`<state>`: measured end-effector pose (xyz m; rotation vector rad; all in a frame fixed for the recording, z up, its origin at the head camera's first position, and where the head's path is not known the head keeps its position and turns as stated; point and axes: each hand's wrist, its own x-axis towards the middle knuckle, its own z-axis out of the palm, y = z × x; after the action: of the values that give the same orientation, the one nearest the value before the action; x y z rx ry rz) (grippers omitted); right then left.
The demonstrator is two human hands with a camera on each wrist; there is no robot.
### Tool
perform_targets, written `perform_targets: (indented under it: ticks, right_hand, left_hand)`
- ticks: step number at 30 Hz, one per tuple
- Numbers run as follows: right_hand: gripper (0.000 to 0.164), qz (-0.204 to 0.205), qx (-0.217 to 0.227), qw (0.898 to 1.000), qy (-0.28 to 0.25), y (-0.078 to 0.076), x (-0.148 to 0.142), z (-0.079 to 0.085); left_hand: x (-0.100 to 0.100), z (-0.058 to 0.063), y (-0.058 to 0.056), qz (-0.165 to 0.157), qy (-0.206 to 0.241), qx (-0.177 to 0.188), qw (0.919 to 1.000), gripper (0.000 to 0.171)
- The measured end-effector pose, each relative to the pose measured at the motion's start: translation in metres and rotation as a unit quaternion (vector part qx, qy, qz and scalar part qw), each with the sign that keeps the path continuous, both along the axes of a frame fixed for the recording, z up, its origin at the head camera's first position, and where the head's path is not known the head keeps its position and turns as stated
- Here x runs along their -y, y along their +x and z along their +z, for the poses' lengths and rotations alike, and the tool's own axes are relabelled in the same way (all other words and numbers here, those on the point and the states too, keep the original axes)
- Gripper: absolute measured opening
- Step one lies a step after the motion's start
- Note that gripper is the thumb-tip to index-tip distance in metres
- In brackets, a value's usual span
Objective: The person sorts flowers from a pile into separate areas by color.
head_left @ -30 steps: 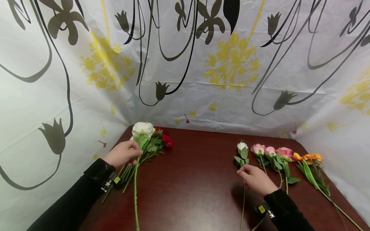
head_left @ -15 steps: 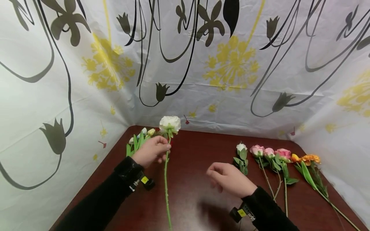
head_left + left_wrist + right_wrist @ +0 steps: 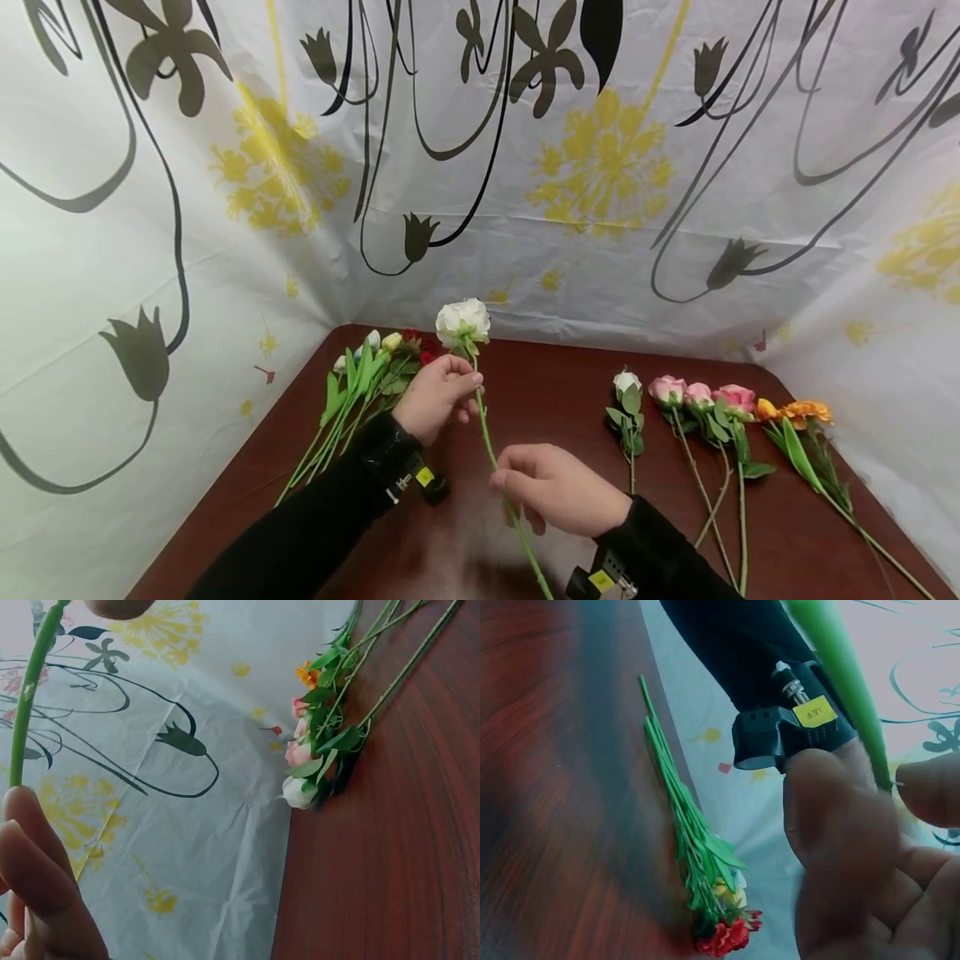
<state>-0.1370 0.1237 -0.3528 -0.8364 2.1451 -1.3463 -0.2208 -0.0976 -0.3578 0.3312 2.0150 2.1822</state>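
A long-stemmed white flower [image 3: 462, 323] with a full, ruffled head stands upright over the middle of the table. My left hand [image 3: 438, 396] pinches its green stem [image 3: 28, 697] just below the bloom. Lower down, the fingers and thumb of my right hand [image 3: 558, 492] are curled around the same stem, which passes behind them and comes out beneath. In the right wrist view the stem [image 3: 847, 675] runs in between thumb and fingers, its lower part hidden by a blurred finger.
On the left lies a bunch of tulips [image 3: 363, 367] with red flowers [image 3: 727, 937]. To the right are a white rose [image 3: 627, 383], several pink roses [image 3: 697, 393] and orange flowers [image 3: 808, 412]. A patterned curtain [image 3: 480, 183] encloses the dark red table [image 3: 547, 375].
My left hand has carried the white flower from the left bunch to the middle. My right hand has left the white rose and moved left onto the flower's stem.
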Motion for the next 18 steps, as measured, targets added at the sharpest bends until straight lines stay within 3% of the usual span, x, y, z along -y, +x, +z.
perform_targets:
  ticks: [11,18]
  right_hand:
    - [0.031,-0.031,-0.065,0.996,0.053,0.005,-0.007,0.000]
    - [0.031,-0.055,-0.096,0.989,0.093,0.005,-0.029,-0.003]
  left_hand:
    - [-0.004,-0.011,-0.002,-0.029,-0.031,-0.023,0.9988,0.012]
    - [0.000,-0.015,0.005,-0.036,-0.112,-0.062,0.9912,0.019]
